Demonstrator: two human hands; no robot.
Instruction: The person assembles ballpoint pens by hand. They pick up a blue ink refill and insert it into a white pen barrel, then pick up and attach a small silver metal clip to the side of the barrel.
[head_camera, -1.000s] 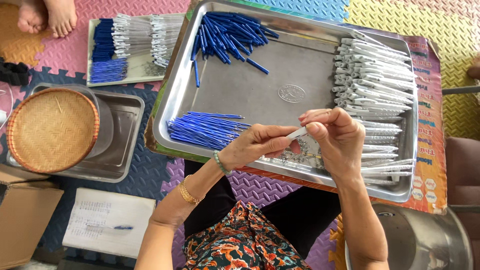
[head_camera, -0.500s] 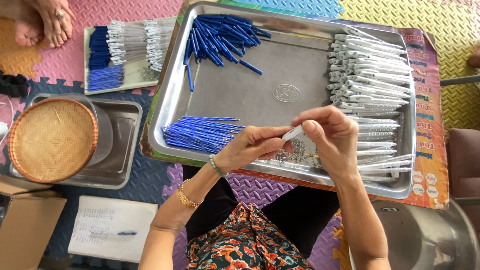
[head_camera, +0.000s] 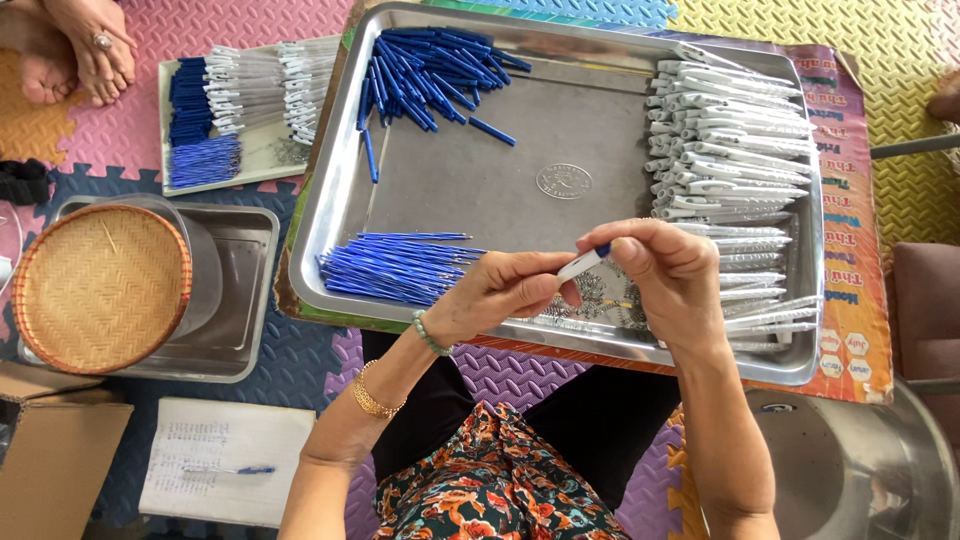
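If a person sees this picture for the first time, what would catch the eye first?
Probably the two hands at the centre: the left hand and the right hand hold one white pen barrel with a blue tip between them, above a large steel tray. In the tray, white barrels are stacked on the right, blue caps are heaped at the top, and thin blue refills lie at the lower left.
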